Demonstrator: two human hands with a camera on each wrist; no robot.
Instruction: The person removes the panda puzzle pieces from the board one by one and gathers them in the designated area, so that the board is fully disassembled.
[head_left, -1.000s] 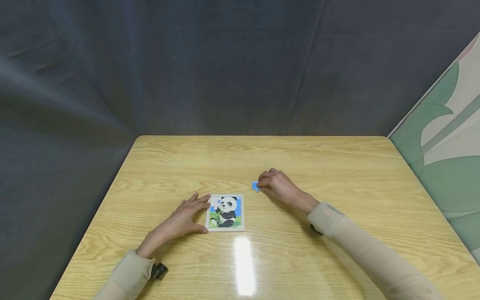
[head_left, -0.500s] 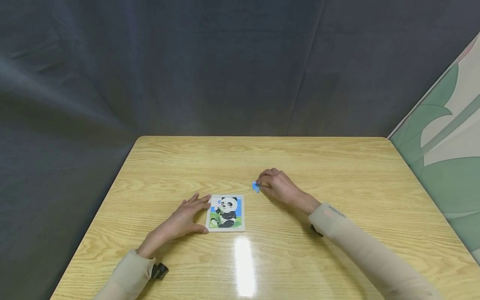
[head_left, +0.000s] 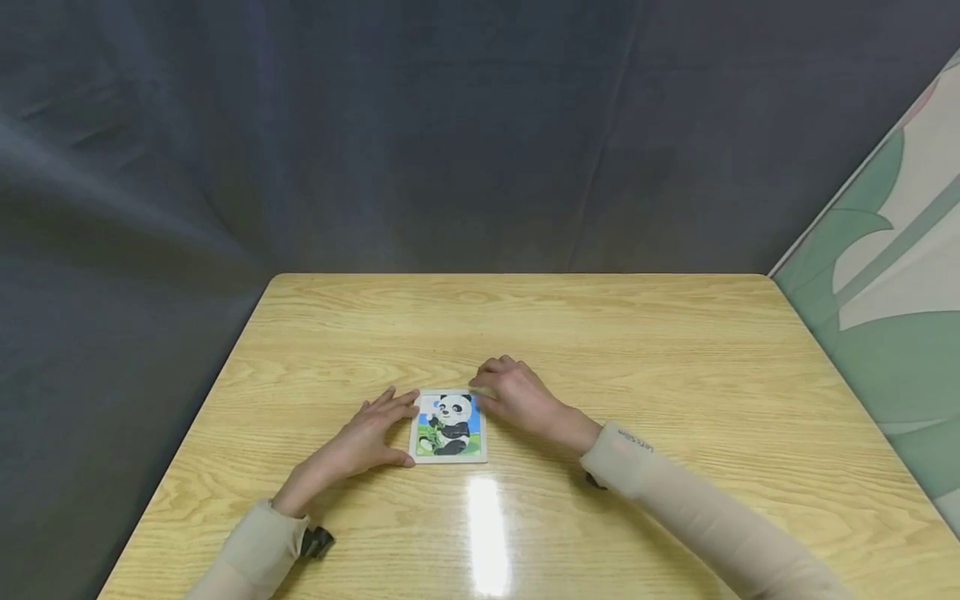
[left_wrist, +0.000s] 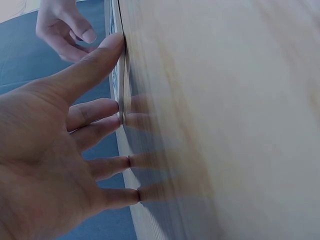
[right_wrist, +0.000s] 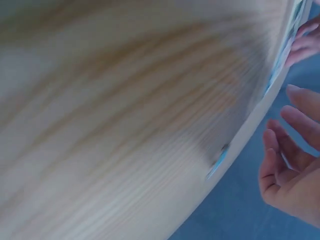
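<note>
A pale-framed panda picture puzzle (head_left: 450,457) lies flat on the table. My left hand (head_left: 367,436) is spread at its left side, fingers near the upper corner and thumb by the lower corner. In the left wrist view the thumb of the left hand (left_wrist: 50,145) touches the frame's edge (left_wrist: 121,90). My right hand (head_left: 525,400) is at the upper right corner, its fingers loosely bent. A small blue piece (right_wrist: 217,163) lies on the table in the right wrist view, apart from my right hand (right_wrist: 295,160), which shows nothing held. The head view hides that piece.
The wooden table (head_left: 637,333) extends around the puzzle, with a strip of glare below it. A dark curtain (head_left: 450,142) hangs behind the table and at the left. On the right is a green and white patterned panel (head_left: 892,358).
My right hand has moved left and nearer, from the blue piece to the puzzle's upper right corner. The left hand stays beside the frame. The head view has shifted slightly.
</note>
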